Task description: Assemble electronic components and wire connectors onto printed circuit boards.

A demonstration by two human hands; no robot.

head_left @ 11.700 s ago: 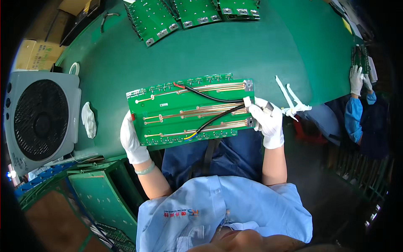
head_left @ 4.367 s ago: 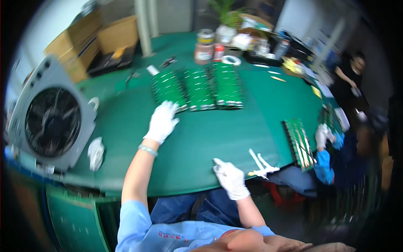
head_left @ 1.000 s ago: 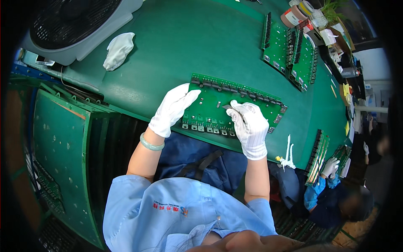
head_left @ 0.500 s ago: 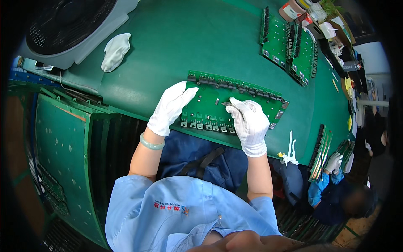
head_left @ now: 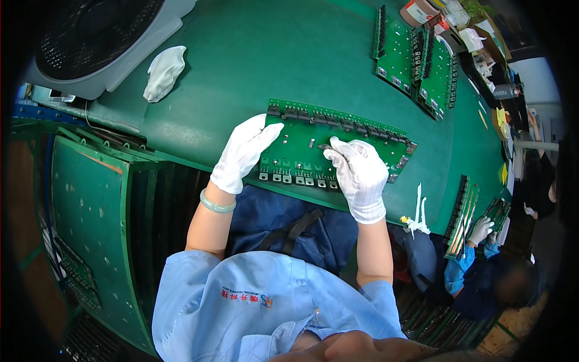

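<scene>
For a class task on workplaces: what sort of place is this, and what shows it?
Probably an electronics workshop: a green circuit board in the foreground, similar boards farther along the green bench, and a co-worker's gloved hand at another board.

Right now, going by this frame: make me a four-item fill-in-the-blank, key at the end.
1. The left hand and right hand wear white ____.
2. The circuit board is coloured ____.
3. The bangle circles the ____ wrist.
4. The fan has a grey frame and a ____ grille.

Missing words: gloves; green; left; black.
</scene>
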